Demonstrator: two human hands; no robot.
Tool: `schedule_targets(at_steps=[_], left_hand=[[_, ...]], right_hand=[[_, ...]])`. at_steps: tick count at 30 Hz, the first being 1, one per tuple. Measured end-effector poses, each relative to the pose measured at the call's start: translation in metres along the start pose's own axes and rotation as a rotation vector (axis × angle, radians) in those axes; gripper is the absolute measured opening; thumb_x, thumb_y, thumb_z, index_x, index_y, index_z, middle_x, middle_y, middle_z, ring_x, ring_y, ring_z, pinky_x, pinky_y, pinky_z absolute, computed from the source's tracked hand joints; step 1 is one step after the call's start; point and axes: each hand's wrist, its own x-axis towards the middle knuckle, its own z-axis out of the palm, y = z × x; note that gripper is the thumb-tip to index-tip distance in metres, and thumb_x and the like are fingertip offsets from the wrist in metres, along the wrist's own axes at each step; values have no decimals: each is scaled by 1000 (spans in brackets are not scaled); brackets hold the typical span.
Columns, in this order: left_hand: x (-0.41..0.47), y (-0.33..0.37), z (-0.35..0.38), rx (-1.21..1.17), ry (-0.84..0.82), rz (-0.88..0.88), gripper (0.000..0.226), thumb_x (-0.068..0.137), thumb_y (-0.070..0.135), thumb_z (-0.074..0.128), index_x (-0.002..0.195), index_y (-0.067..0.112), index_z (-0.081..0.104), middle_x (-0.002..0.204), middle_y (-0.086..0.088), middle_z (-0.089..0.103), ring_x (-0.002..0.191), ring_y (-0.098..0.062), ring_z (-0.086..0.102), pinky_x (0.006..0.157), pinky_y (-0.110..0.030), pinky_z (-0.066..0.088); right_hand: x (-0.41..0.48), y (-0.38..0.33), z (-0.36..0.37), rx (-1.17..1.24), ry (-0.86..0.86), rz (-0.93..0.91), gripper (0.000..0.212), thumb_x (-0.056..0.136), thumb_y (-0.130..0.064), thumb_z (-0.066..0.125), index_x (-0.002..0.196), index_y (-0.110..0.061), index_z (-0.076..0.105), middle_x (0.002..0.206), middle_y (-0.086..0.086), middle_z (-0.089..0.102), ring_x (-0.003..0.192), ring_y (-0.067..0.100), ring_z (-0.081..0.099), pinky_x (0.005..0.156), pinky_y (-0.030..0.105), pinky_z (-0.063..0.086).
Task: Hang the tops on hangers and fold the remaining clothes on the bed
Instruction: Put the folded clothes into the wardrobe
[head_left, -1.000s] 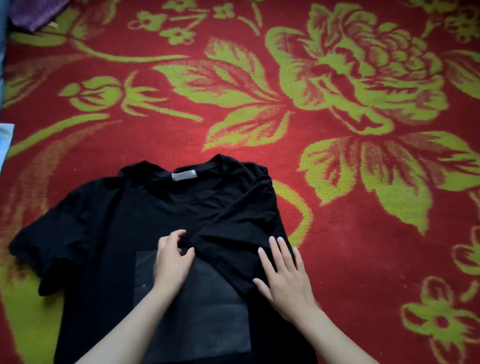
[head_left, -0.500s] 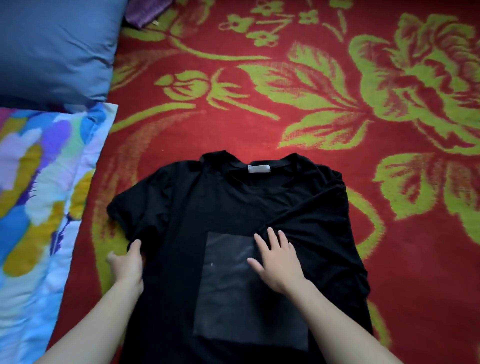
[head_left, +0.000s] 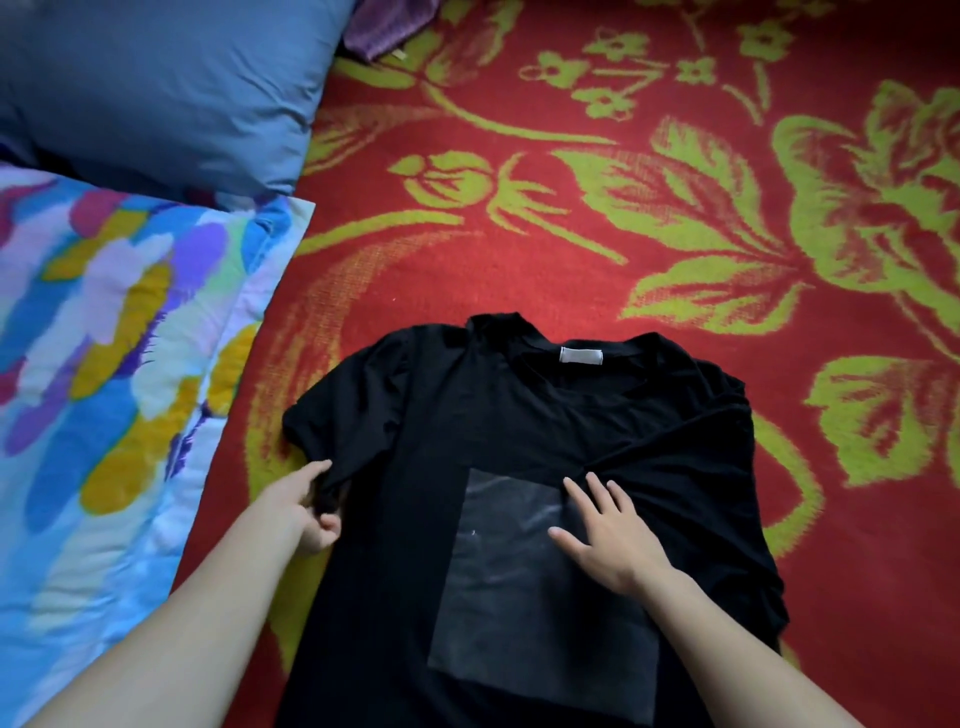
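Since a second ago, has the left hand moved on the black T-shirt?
Yes. The left hand went left, from the grey print's top edge to the sleeve, which it now pinches.

The left forearm (head_left: 182, 623) and the right forearm (head_left: 727, 639), both bare, reach forward from below. The left grip (head_left: 306, 512) pinches the sleeve hem of the black t-shirt (head_left: 415, 467) with curled fingers. The right grip (head_left: 605, 530) lies flat, palm down, on the t-shirt; its fingers (head_left: 595, 483) are straight and a little spread, the thumb pointing left.
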Motion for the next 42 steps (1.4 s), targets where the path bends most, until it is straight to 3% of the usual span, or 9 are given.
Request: schedule_targets(at_steps=[3, 7, 11, 16, 21, 26, 30, 35, 42], left_hand=[[-4, 2, -3, 21, 118, 284, 14, 84, 14, 65, 80, 8, 53, 80, -2, 52, 65, -15, 45, 52, -21, 42], [-11, -13, 3, 432, 396, 1451, 27, 82, 12, 61, 107, 3, 64, 100, -21, 66, 95, -33, 58, 83, -38, 42], [-17, -80, 13, 1238, -40, 2321, 30, 75, 25, 51, 105, 25, 54, 78, 2, 67, 84, -20, 46, 70, -35, 30], [7, -131, 9, 1541, -244, 2238, 46, 76, 36, 49, 120, 23, 48, 96, 8, 67, 89, -15, 46, 70, -26, 36], [16, -118, 0, 1681, -39, 1873, 52, 71, 42, 41, 118, 21, 49, 104, -5, 67, 95, -18, 45, 63, -32, 54], [13, -91, 11, 1700, 46, 1684, 51, 74, 41, 42, 105, 11, 69, 99, -9, 68, 85, -28, 65, 59, -39, 54], [7, -63, 47, 1388, 64, 1511, 41, 85, 17, 63, 125, 7, 58, 121, -16, 58, 109, -38, 52, 90, -45, 42], [10, -24, 92, 1257, 46, 1435, 44, 87, 15, 61, 130, 8, 51, 126, -19, 53, 117, -37, 46, 99, -42, 35], [-1, -1, 145, 1061, -4, 1223, 62, 87, 26, 64, 139, 6, 37, 131, -19, 51, 122, -33, 47, 101, -38, 34]], right_hand=[[0, 1, 2, -7, -11, -6, 72, 94, -58, 31, 150, -27, -3, 158, 2, -7, 145, 23, -9, 116, 31, 3], [-1, 3, 4, -12, -14, -5, 73, 94, -58, 31, 150, -27, -4, 158, 1, -9, 145, 23, -11, 117, 32, 4], [0, 4, 9, -33, 0, -3, 75, 92, -64, 28, 150, -28, -5, 158, 1, -12, 145, 23, -13, 117, 33, 4], [0, 5, 7, -28, 7, -21, 144, 23, -89, -33, 150, -29, -2, 158, -1, -12, 145, 21, -13, 117, 31, 4], [-2, 11, 9, -19, 28, -28, 145, 22, -87, -36, 150, -31, 1, 158, -3, -12, 145, 18, -13, 116, 31, 8], [1, 9, -5, -1, 129, -70, 75, 88, -69, 20, 149, -24, 20, 155, 3, 21, 140, 26, 20, 109, 36, 29], [15, 40, -45, -83, 613, -26, 57, 85, -46, 34, 109, -5, 66, 91, 11, 68, 78, 34, 60, 58, 39, 52], [35, 95, -99, 143, 670, 316, 44, 96, -31, 46, 134, -11, 45, 134, 14, 48, 119, 37, 40, 94, 45, 37], [55, 126, -124, 242, 510, 311, 67, 91, -40, 56, 146, -15, 26, 152, 4, 28, 140, 26, 19, 107, 49, 26]])
